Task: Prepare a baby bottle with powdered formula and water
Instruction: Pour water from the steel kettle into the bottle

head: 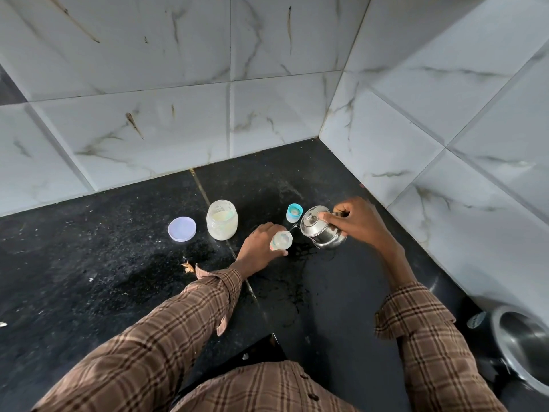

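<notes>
Single wide-angle view from a camera worn on the head, looking forward and steeply down over a black stone counter (89, 278) set into a corner of white marble-look wall tiles (148, 84). Straight tile lines bow outward near the edges. Plaid sleeves (166, 337) enter from the bottom, close to the lens and large; both hands sit smaller near the middle, at arm's reach. Chest of the plaid shirt (261, 391) fills the bottom edge. Steel vessel (523, 340) cut off at the lower right. No second view to overlap.
</notes>
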